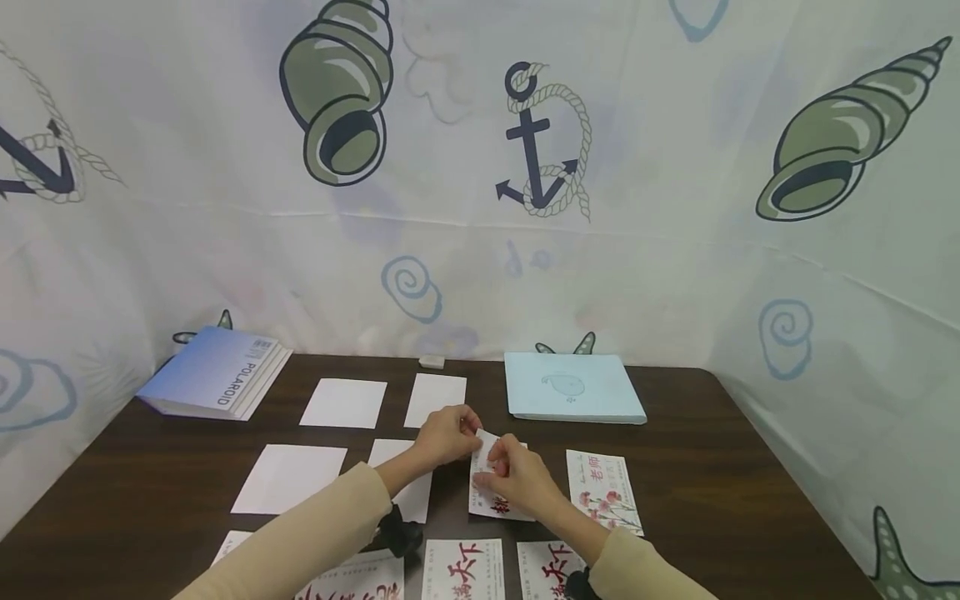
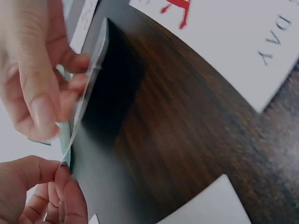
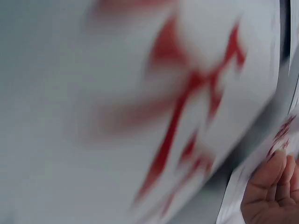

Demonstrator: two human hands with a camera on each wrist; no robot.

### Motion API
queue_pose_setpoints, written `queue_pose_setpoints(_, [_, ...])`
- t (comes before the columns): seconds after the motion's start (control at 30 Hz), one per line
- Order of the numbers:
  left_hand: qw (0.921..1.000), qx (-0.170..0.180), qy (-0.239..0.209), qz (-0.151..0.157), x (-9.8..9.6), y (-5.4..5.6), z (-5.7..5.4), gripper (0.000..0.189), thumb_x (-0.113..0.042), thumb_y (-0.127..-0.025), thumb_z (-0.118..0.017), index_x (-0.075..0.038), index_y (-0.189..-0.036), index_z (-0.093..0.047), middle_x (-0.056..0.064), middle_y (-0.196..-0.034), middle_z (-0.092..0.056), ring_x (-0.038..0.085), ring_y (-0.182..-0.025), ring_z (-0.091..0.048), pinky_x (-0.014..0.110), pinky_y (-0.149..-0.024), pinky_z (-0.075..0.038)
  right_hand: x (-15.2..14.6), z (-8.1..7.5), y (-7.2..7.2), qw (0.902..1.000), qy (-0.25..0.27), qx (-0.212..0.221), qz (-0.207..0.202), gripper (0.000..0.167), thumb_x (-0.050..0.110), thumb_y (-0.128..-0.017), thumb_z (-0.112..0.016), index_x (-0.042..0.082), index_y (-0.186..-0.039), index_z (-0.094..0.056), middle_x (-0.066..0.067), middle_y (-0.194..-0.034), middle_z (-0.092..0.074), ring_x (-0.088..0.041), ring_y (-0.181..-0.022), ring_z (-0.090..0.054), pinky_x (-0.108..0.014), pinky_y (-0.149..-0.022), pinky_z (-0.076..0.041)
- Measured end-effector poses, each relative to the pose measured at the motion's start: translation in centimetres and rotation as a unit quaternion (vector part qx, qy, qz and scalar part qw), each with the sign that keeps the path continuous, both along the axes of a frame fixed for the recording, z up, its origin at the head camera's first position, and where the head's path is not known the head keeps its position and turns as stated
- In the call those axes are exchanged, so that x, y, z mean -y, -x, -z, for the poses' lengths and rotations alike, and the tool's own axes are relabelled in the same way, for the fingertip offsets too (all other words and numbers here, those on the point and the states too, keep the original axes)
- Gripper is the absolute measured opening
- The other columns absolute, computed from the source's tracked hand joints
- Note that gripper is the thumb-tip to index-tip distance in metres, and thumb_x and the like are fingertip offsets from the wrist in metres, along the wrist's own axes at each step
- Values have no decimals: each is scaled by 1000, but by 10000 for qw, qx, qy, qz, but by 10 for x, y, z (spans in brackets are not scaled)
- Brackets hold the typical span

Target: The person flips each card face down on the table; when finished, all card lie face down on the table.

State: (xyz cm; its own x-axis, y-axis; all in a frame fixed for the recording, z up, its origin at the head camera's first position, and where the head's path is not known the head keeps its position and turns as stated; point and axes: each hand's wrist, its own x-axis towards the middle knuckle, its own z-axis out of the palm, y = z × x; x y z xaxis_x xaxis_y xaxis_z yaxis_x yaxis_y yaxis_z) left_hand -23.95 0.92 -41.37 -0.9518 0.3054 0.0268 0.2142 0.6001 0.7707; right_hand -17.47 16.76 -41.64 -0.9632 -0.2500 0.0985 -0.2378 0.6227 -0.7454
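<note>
In the head view my left hand (image 1: 450,435) pinches the upper left corner of a white card with red writing (image 1: 487,498). My right hand (image 1: 522,477) lies over the same card's face, thumb and fingers bent towards it; I cannot tell whether they grip it. Seen edge-on in the left wrist view, the card stands tilted above the table, with my left hand (image 2: 44,191) on one end and my blurred right hand (image 2: 39,84) along its side. A blurred red-lettered card (image 3: 173,112) fills most of the right wrist view.
Several blank white cards (image 1: 291,479) lie left of my hands. Printed cards (image 1: 463,575) line the front, and a flower card (image 1: 603,492) lies right. A blue POLAROID box (image 1: 217,371) stands back left, a pale blue box (image 1: 570,387) back right. Patterned cloth hangs behind the dark table.
</note>
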Motion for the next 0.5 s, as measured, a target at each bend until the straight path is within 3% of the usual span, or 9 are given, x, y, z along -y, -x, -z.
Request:
queue_pose_setpoints(0.17, [9982, 408, -445, 9, -1, -3, -9, 14, -1, -71, -65, -3, -85, -63, 1, -66, -59, 7, -51, -56, 22, -49, -50, 15, -1, -5, 9998, -106, -10, 172, 41, 31, -79, -75, 5, -94, -47, 3, -67, -45, -3, -51, -36, -19, -46, -29])
queue_pose_setpoints(0.33, [9940, 749, -798, 6, -1, -6, -14, 14, 0, -72, -64, 0, -86, -63, 3, -68, -61, 8, -53, -59, 24, -52, -54, 17, -3, -6, 9998, -126, -17, 166, 34, 20, -79, -72, 4, -93, -47, 3, -67, -47, -4, -53, -39, -18, -46, -31])
queue_pose_setpoints(0.43, [9887, 892, -1190, 167, 1, -6, -13, 13, -4, -81, -63, 3, -92, -65, 5, -74, -65, 9, -58, -62, 26, -56, -55, 13, -8, -7, 9998, 91, 175, 65, 26, 13, -81, -67, 1, -95, -48, 1, -68, -52, -5, -52, -47, -18, -47, -39])
queue_pose_setpoints(0.5, [9804, 1139, -1565, 359, 3, -7, -12, 18, -9, -89, -59, 4, -98, -64, 8, -80, -67, 10, -64, -64, 28, -61, -56, 10, -14, -8, 9986, 347, 383, 67, 24, 11, -83, -64, 0, -97, -49, 0, -70, -57, -7, -51, -54, -19, -48, -45])
